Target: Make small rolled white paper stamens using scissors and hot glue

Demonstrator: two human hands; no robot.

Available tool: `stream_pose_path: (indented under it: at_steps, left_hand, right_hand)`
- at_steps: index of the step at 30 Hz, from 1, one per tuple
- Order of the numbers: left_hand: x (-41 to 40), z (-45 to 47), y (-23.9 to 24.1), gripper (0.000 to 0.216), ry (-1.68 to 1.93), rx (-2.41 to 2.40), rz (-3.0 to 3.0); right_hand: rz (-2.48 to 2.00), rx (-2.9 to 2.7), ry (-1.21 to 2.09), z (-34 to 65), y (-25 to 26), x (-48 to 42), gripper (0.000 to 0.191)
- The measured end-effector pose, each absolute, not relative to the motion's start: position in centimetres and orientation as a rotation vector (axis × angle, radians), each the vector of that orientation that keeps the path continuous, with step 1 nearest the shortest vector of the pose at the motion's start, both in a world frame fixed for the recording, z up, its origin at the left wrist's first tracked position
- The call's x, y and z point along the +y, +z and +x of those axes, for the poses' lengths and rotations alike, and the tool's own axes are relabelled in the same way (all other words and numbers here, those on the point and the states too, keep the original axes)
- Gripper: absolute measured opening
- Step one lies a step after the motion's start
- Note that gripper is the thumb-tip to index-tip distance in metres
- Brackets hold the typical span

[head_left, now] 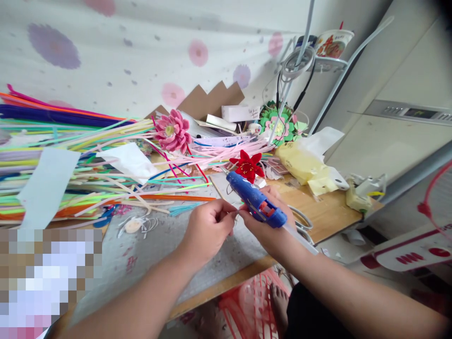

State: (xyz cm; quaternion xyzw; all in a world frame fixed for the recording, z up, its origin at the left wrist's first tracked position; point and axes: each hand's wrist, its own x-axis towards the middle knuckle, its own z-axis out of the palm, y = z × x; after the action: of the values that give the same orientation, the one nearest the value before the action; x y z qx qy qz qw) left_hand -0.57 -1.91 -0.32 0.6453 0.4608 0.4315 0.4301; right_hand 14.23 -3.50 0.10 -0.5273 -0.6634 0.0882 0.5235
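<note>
My right hand (pixel 270 225) is wrapped round a blue hot glue gun (pixel 254 200) with a clear glue stick (pixel 300 238) sticking out of its back. The gun's nozzle points up and left, close to a small red pipe-cleaner flower (pixel 247 165). My left hand (pixel 208 228) is closed in a pinch just left of the gun, holding something thin that I cannot make out. Both hands hover over a grey mat (pixel 165 245) on the wooden table (pixel 328 212).
A big heap of coloured pipe cleaners (pixel 70 155) fills the left side. A pink flower (pixel 173 132), cardboard pieces (pixel 212 99), a white box (pixel 240 113), a green-pink paper flower (pixel 278 125) and yellow cloth (pixel 303 165) lie behind. Scissors (pixel 302 223) rest beside my right hand. A red basket (pixel 250 306) is under the table.
</note>
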Motion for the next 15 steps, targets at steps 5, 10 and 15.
stream_pose_path:
  at_steps: [5,10,15]
  left_hand:
    - [-1.91,-0.61,-0.33,0.012,1.077,1.128,1.682]
    - [-1.81,-0.62,-0.23,0.012,1.029,1.083,1.631]
    - [-1.74,-0.51,0.06,0.012,0.959,1.007,1.401]
  right_hand:
    - [-1.276,-1.575,0.240,14.37,0.14,-3.53,0.012]
    - [-1.332,-1.457,0.422,14.30,0.03,-3.29,0.009]
    - [-1.277,-1.327,0.774,14.37,0.88,-3.41,0.019]
